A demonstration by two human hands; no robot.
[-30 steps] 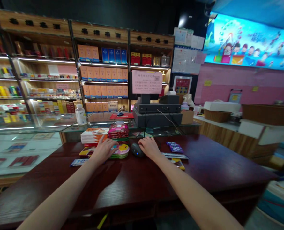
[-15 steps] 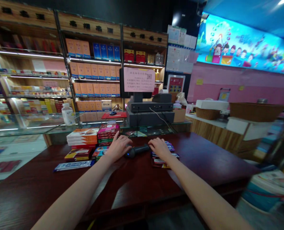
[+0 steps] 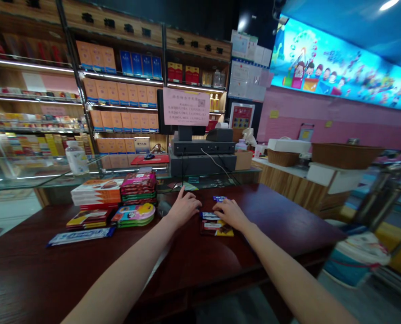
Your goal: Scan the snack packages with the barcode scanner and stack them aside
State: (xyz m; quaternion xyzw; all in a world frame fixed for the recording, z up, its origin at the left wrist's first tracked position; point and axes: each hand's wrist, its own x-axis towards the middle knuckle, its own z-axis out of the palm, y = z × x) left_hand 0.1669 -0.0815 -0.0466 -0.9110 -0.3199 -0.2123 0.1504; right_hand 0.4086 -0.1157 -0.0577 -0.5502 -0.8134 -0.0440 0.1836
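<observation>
My left hand (image 3: 186,205) hovers over the dark wooden counter (image 3: 281,220), fingers apart and thumb raised, with nothing visible in it. Just left of it lies a dark handheld barcode scanner (image 3: 164,205), partly hidden by my wrist. My right hand (image 3: 232,213) rests its spread fingertips at the edge of a small pile of snack packets (image 3: 217,226). A blue-purple packet (image 3: 219,198) pokes out behind those fingers. Left of the scanner sit bright, cartoon-printed packets (image 3: 134,215), stacked maroon packets (image 3: 138,186) and orange-and-white boxes (image 3: 97,192).
A long blue-and-white packet (image 3: 80,236) lies at the front left. Behind the counter stand a cash register (image 3: 202,153) with a pink sign (image 3: 186,107) and a clear bottle (image 3: 76,158) on glass. A bucket (image 3: 354,258) is on the floor at right.
The scanner, which lay between my hands, is now left of my left hand. My left hand has moved right, nearer the snack packets. The view has shifted slightly right.
</observation>
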